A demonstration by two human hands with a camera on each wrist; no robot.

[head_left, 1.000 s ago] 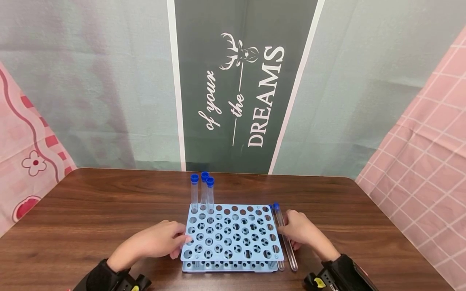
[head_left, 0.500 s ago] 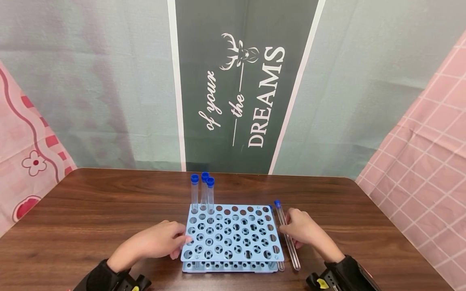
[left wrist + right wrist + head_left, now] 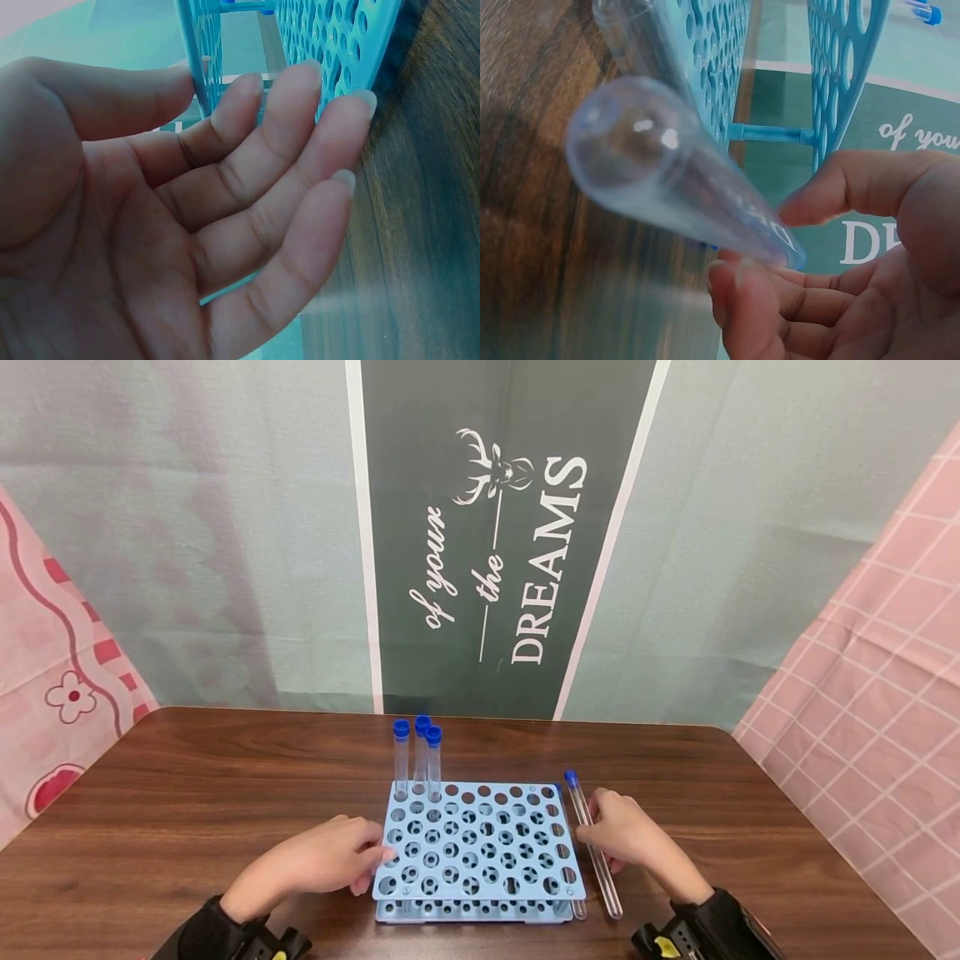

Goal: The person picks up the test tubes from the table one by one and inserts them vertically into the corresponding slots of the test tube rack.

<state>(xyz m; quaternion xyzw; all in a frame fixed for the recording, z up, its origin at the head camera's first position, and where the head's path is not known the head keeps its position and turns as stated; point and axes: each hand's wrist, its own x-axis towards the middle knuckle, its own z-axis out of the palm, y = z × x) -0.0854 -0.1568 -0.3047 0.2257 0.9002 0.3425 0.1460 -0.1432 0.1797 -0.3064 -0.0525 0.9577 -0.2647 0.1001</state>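
Note:
A light blue test tube rack (image 3: 459, 842) stands on the table, its upper plate full of round holes. Three clear test tubes (image 3: 401, 758) with blue caps stand upright in its back left corner. My left hand (image 3: 341, 853) holds the rack's left side, thumb on the upper plate's edge and fingers below it, bent in the left wrist view. Right of the rack, my right hand (image 3: 621, 828) pinches another capped test tube (image 3: 602, 872) between thumb and fingers. Its rounded end faces the camera in the right wrist view. One more test tube (image 3: 641, 34) lies along the rack's right side, mostly hidden from above.
The brown wooden table (image 3: 247, 760) reaches out on both sides of the rack. Behind it hangs a grey-green cloth (image 3: 247, 568) with white lettering. Pink cloths hang at the left (image 3: 45, 677) and right (image 3: 885, 693).
My right hand has shifted the test tube slightly right, away from the rack, and its capped end sits a little higher. The left hand and the rack have stayed still.

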